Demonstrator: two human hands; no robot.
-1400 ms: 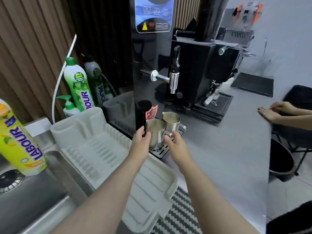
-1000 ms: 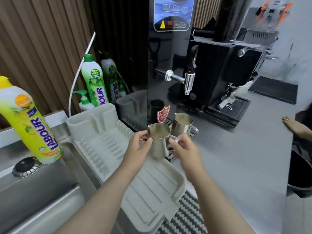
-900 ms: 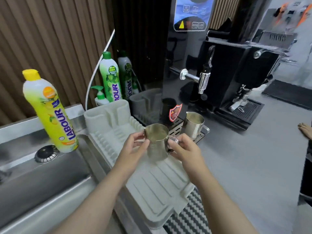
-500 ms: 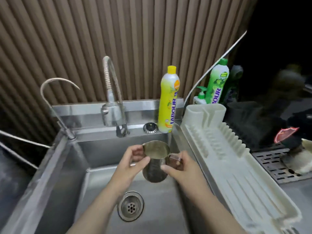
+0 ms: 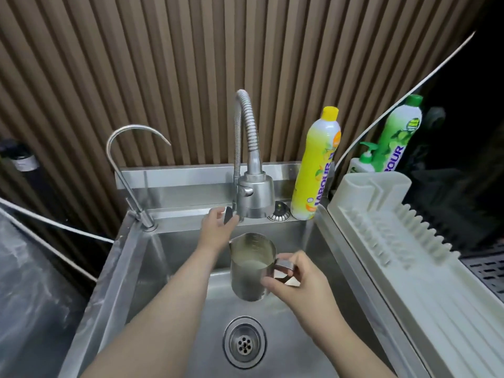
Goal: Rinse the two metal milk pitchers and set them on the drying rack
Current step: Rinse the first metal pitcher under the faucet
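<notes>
A metal milk pitcher (image 5: 249, 268) hangs upright over the steel sink (image 5: 141, 263), with milky liquid inside. My right hand (image 5: 296, 279) grips its handle on the right side. My left hand (image 5: 218, 227) has left the pitcher and closes its fingers on the dark lever at the base of the flexible faucet (image 5: 252, 192). The faucet head sits just above and behind the pitcher's rim. No water stream is visible. The white drying rack (image 5: 409, 263) lies to the right of the sink with nothing on it. The second pitcher is out of view.
A thin curved tap (image 5: 128, 148) stands at the sink's back left. A yellow dish-soap bottle (image 5: 316, 165), a green one (image 5: 395, 137) and a small pump bottle (image 5: 362, 162) line the back ledge. The drain (image 5: 244, 342) lies below the pitcher. A black grate (image 5: 488, 271) shows at far right.
The pitcher was lifted from the machine's drip tray and carried left over the sink. My left hand let go of it and reached up to the faucet lever; my right hand keeps the handle.
</notes>
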